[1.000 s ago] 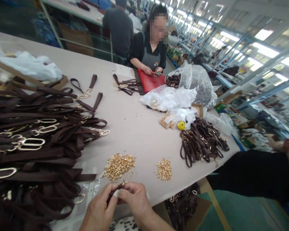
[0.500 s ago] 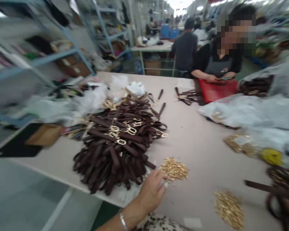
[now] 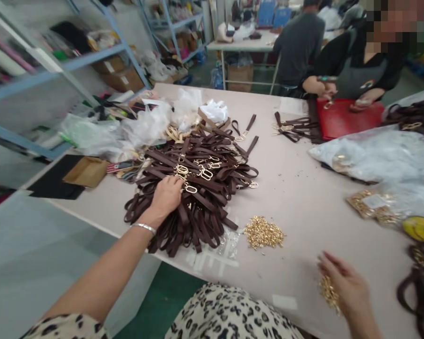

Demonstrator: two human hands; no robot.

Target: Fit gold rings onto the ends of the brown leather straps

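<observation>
My left hand lies on the near side of the strap pile, my fingertips touching a ring buckle just beyond them. Right of those fingers, on the table, sits one heap of small fittings. My right hand rests over a second heap of fittings, at the table's near edge. Far beyond my right fingers, a co-worker's hands hover above a flat board, with plastic bags between us.

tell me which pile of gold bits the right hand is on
The small gold pile at the near table edge, partly under the right hand. The other, larger gold pile lies untouched beside the brown straps that the left hand touches.
</observation>
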